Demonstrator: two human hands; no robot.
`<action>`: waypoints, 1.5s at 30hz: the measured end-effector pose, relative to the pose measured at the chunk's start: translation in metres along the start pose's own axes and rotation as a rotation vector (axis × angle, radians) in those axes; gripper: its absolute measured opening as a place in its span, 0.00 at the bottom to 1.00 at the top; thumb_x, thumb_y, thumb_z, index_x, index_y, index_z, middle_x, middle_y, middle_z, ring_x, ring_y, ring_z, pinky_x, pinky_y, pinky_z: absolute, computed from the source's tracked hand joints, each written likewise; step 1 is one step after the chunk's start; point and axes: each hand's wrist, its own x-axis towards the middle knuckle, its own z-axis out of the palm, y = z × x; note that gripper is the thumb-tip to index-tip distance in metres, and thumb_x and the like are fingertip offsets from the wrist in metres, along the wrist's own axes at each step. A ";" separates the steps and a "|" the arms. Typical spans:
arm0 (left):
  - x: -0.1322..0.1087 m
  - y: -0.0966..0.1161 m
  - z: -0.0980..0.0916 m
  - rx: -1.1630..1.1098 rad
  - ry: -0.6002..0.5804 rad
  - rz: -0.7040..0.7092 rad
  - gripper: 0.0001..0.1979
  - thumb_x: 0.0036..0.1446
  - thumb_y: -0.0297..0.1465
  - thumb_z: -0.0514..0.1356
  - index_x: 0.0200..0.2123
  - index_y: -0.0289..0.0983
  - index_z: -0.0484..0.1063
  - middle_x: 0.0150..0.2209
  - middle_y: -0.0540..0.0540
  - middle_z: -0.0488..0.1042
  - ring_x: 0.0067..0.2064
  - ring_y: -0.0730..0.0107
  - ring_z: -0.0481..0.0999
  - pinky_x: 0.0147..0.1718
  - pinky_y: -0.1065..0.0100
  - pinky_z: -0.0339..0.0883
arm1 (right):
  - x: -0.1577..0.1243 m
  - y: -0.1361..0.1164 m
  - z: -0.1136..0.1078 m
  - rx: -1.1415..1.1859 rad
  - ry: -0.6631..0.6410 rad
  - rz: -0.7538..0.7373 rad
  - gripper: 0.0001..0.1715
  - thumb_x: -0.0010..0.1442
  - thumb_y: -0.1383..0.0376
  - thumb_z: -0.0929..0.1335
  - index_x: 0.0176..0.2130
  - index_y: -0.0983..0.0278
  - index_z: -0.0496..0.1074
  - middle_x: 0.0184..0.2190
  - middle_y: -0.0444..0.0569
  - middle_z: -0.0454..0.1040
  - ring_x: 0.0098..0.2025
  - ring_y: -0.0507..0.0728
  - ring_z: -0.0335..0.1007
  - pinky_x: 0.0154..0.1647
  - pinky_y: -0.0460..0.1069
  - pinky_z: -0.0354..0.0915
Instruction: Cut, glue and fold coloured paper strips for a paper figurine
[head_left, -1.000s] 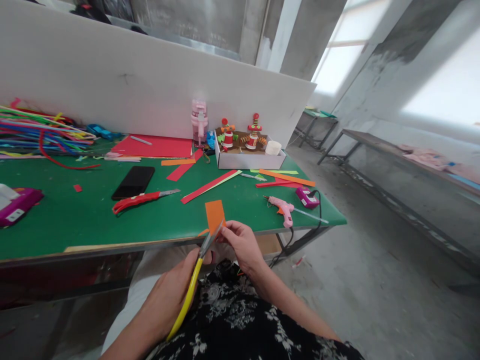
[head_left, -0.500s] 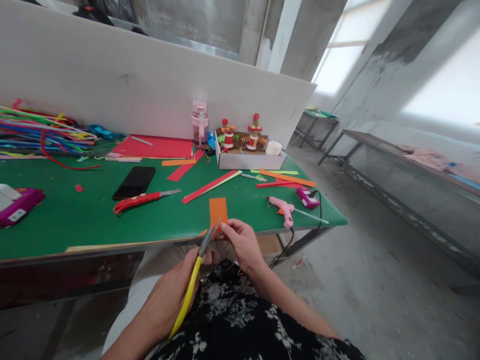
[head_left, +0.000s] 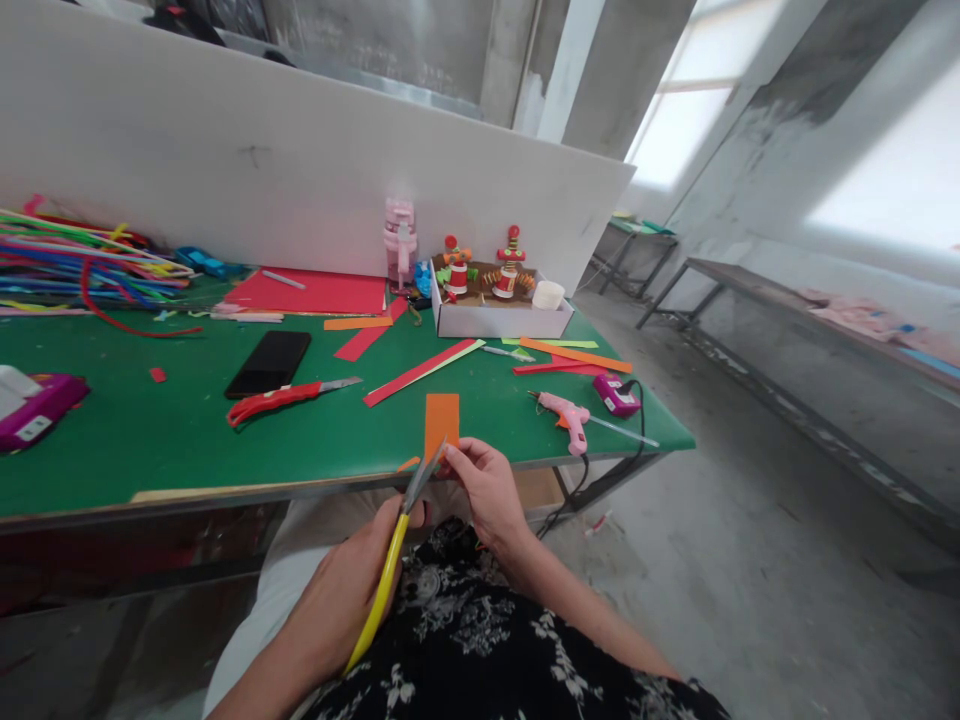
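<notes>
My left hand (head_left: 358, 572) is wrapped round the yellow handle of a pair of scissors (head_left: 389, 568), whose metal blades point up and away from me. The blades reach the lower part of a small orange paper rectangle (head_left: 442, 420), beside my fingertips. My right hand (head_left: 489, 490) pinches that paper at its lower right corner, at the table's front edge. A thin orange paper scrap (head_left: 408, 464) lies on the table edge just left of the blades.
On the green table (head_left: 180, 440) lie a red utility knife (head_left: 274, 402), a phone (head_left: 268, 364), paper strips (head_left: 424, 372) and a pink glue gun (head_left: 564, 415) with a cord. Behind stand a white box (head_left: 502, 322) of small figures and a pink bottle (head_left: 400, 245). Pipe cleaners (head_left: 90, 265) lie left.
The orange paper has shifted slightly right and turned straighter. The scissors have moved a little to the right with it. The orange scrap now shows apart from the paper.
</notes>
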 end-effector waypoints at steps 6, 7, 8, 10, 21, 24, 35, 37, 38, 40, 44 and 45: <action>-0.002 -0.001 0.002 -0.063 0.019 0.035 0.21 0.60 0.29 0.45 0.57 0.40 0.58 0.41 0.42 0.78 0.39 0.62 0.79 0.40 0.66 0.70 | -0.002 -0.001 0.000 0.011 -0.003 0.020 0.17 0.42 0.55 0.78 0.26 0.64 0.76 0.23 0.43 0.75 0.26 0.51 0.67 0.32 0.47 0.66; -0.002 0.000 0.001 -0.058 0.016 0.028 0.21 0.60 0.29 0.44 0.57 0.39 0.58 0.39 0.42 0.77 0.39 0.62 0.79 0.40 0.66 0.70 | -0.002 -0.001 0.000 0.014 0.001 0.021 0.17 0.42 0.55 0.78 0.26 0.64 0.76 0.23 0.43 0.75 0.25 0.50 0.67 0.32 0.47 0.66; -0.002 0.001 0.000 -0.050 0.009 0.018 0.21 0.60 0.28 0.44 0.56 0.38 0.58 0.37 0.43 0.77 0.37 0.62 0.78 0.39 0.66 0.69 | -0.002 -0.001 0.000 0.015 0.004 0.022 0.16 0.42 0.55 0.78 0.26 0.64 0.76 0.23 0.43 0.75 0.25 0.50 0.66 0.32 0.47 0.66; -0.002 0.002 -0.001 -0.034 -0.005 0.002 0.21 0.60 0.28 0.44 0.56 0.36 0.59 0.33 0.45 0.75 0.34 0.61 0.77 0.37 0.66 0.68 | -0.002 -0.001 0.000 0.015 0.004 0.024 0.16 0.42 0.55 0.78 0.26 0.64 0.76 0.23 0.43 0.75 0.25 0.50 0.66 0.32 0.47 0.66; -0.002 -0.002 0.001 -0.005 -0.004 0.041 0.20 0.58 0.28 0.43 0.55 0.36 0.58 0.25 0.52 0.65 0.25 0.65 0.68 0.30 0.68 0.63 | 0.000 0.002 -0.002 -0.004 -0.013 0.016 0.17 0.42 0.54 0.78 0.26 0.64 0.76 0.23 0.43 0.76 0.24 0.50 0.65 0.31 0.46 0.65; -0.003 -0.002 0.002 -0.011 0.022 0.060 0.19 0.58 0.28 0.44 0.53 0.38 0.58 0.26 0.52 0.67 0.24 0.66 0.67 0.28 0.70 0.61 | 0.001 0.002 -0.002 0.013 -0.015 0.016 0.18 0.41 0.54 0.79 0.27 0.64 0.76 0.24 0.43 0.76 0.25 0.49 0.66 0.31 0.46 0.66; -0.003 -0.002 0.000 -0.009 0.019 0.028 0.14 0.57 0.31 0.43 0.46 0.41 0.58 0.21 0.55 0.63 0.21 0.65 0.66 0.23 0.70 0.57 | 0.002 0.004 -0.006 0.023 0.001 0.020 0.19 0.41 0.55 0.80 0.29 0.64 0.75 0.26 0.43 0.77 0.25 0.49 0.68 0.31 0.46 0.67; -0.003 -0.005 0.001 -0.016 0.013 0.027 0.14 0.57 0.31 0.44 0.47 0.41 0.58 0.22 0.54 0.66 0.22 0.65 0.68 0.24 0.71 0.58 | 0.001 0.003 -0.006 0.026 0.000 0.022 0.20 0.41 0.55 0.80 0.28 0.64 0.76 0.26 0.43 0.76 0.25 0.49 0.68 0.32 0.46 0.67; -0.004 -0.006 0.001 -0.021 0.008 0.025 0.14 0.57 0.31 0.44 0.47 0.41 0.57 0.22 0.54 0.67 0.22 0.66 0.69 0.24 0.71 0.59 | 0.001 0.002 -0.006 0.026 -0.003 0.021 0.19 0.41 0.55 0.80 0.28 0.64 0.76 0.26 0.43 0.76 0.25 0.49 0.68 0.32 0.46 0.67; -0.005 -0.008 0.001 -0.026 -0.006 0.017 0.14 0.57 0.31 0.45 0.47 0.42 0.57 0.23 0.54 0.69 0.23 0.66 0.71 0.25 0.71 0.60 | 0.001 0.002 -0.006 0.020 -0.006 0.015 0.19 0.42 0.54 0.79 0.28 0.64 0.76 0.25 0.43 0.76 0.26 0.49 0.68 0.32 0.46 0.67; -0.007 -0.009 -0.002 0.000 -0.015 0.029 0.15 0.58 0.31 0.44 0.49 0.42 0.57 0.23 0.54 0.68 0.23 0.66 0.71 0.25 0.71 0.61 | 0.001 0.000 -0.006 0.008 -0.007 0.014 0.19 0.42 0.54 0.79 0.28 0.64 0.77 0.25 0.43 0.76 0.26 0.49 0.68 0.33 0.45 0.67; -0.007 -0.010 -0.003 0.006 -0.007 0.041 0.15 0.58 0.31 0.44 0.49 0.42 0.57 0.23 0.54 0.68 0.23 0.66 0.71 0.26 0.71 0.62 | 0.001 -0.001 -0.007 0.002 -0.008 0.016 0.19 0.42 0.54 0.79 0.28 0.64 0.77 0.25 0.43 0.76 0.26 0.49 0.68 0.33 0.45 0.67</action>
